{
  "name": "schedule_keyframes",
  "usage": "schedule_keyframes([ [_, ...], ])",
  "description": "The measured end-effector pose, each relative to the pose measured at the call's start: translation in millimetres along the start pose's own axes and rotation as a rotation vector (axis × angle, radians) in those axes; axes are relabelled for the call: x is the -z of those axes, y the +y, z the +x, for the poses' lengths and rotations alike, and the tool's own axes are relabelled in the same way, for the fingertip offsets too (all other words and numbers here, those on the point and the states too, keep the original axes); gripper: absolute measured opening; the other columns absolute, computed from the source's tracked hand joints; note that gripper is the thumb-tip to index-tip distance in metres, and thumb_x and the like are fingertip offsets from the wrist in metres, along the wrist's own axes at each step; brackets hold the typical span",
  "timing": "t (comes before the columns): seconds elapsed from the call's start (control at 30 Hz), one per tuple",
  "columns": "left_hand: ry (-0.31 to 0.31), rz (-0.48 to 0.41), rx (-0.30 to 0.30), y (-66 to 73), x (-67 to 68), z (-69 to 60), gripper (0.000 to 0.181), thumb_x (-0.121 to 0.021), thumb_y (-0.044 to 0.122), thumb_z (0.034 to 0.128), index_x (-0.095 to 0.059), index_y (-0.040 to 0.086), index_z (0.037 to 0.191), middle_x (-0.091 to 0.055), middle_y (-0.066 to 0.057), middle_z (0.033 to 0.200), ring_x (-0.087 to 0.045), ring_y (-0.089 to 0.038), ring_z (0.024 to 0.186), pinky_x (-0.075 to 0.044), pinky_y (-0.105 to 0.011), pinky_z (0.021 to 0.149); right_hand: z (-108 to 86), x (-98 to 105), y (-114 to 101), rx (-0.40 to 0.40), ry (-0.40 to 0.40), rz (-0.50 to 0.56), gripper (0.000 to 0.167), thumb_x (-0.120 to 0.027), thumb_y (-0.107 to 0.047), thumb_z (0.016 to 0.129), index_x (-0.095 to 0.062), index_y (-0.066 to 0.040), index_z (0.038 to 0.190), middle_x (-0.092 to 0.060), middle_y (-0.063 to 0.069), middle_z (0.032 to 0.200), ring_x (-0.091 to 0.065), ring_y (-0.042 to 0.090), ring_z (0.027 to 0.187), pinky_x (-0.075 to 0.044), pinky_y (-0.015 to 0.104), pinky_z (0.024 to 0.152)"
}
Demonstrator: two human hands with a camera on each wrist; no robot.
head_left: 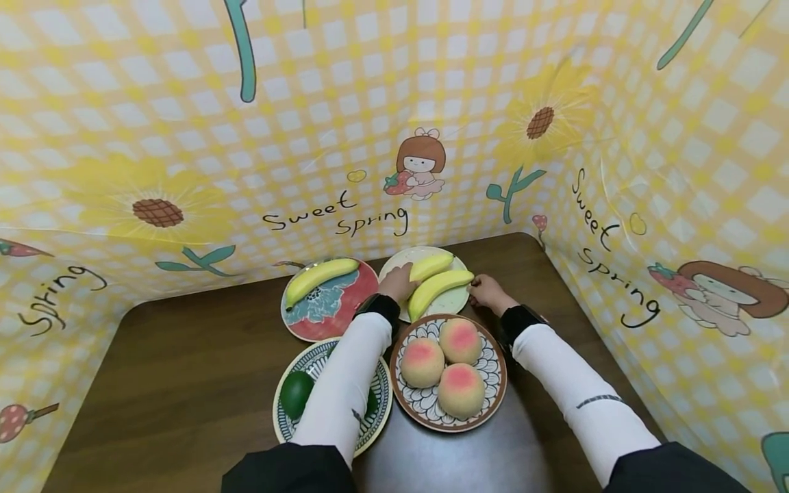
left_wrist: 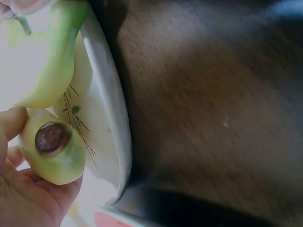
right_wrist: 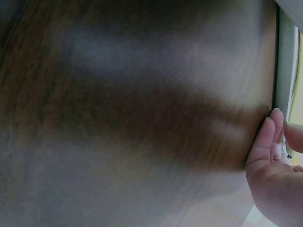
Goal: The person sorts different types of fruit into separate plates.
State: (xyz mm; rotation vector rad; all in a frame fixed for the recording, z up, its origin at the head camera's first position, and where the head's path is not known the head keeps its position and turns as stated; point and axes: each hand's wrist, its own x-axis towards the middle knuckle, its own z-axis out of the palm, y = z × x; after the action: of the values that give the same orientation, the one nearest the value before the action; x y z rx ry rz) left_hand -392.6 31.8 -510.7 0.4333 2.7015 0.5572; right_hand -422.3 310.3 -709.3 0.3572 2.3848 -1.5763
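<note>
Two yellow bananas, a rear one (head_left: 432,266) and a front one (head_left: 439,290), lie on a pale plate (head_left: 394,263) at the back. My left hand (head_left: 398,282) holds the rear banana's left end. In the left wrist view, thumb and fingers (left_wrist: 29,195) curl round the banana's dark-tipped end (left_wrist: 61,158), beside the other banana (left_wrist: 57,78). At the plate's right edge, by the front banana's tip, is my right hand (head_left: 490,293). In the right wrist view that hand (right_wrist: 272,168) has fingers outside the plate rim (right_wrist: 285,71) and the thumb opposite, pinching the rim.
A brown-rimmed plate (head_left: 399,400) with three pink-topped peaches stands in front. To its left, under my left forearm, is a patterned plate (head_left: 280,418) with dark green fruit (head_left: 297,394). A red-and-blue plate (head_left: 345,301) behind it bears another banana (head_left: 320,277). Patterned cloth walls (head_left: 296,150) surround the brown table (head_left: 185,370).
</note>
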Motion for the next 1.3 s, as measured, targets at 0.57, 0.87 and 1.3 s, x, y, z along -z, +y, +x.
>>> schedule_keyframes([
  [0.57,-0.016,-0.062,-0.094,4.4,20.2,-23.3,0.054,-0.045,0.018,0.1089,-0.032,0.007,0.16,-0.047,-0.019,0.158,-0.042,-0.034,0.15,-0.032,-0.043,0.126,-140.2,-1.3,-138.2,-0.006,-0.029,-0.039,0.028,-0.051,-0.005,0.102,-0.047,0.015,0.122,-0.058,0.011,0.079,-0.057,0.015,0.067,-0.054,0.027,0.066],
  [0.87,0.038,-0.07,-0.167,0.7,49.4,-32.1,0.057,-0.052,0.024,0.1068,-0.036,0.009,0.159,-0.043,-0.018,0.161,-0.042,-0.034,0.15,-0.035,-0.045,0.124,-71.0,-1.5,-67.3,0.051,-0.038,-0.014,0.036,-0.059,-0.019,0.103,-0.05,0.009,0.124,-0.064,0.022,0.09,-0.065,0.028,0.076,-0.058,0.039,0.071],
  [1.3,0.177,-0.162,-0.183,-17.3,127.3,-70.4,0.06,-0.053,0.018,0.1045,-0.032,0.005,0.16,-0.033,-0.021,0.166,-0.028,-0.038,0.156,-0.026,-0.05,0.128,-49.4,7.4,-37.3,0.11,-0.051,-0.031,0.039,-0.057,-0.027,0.105,-0.051,0.009,0.117,-0.063,0.02,0.083,-0.063,0.027,0.071,-0.056,0.037,0.065],
])
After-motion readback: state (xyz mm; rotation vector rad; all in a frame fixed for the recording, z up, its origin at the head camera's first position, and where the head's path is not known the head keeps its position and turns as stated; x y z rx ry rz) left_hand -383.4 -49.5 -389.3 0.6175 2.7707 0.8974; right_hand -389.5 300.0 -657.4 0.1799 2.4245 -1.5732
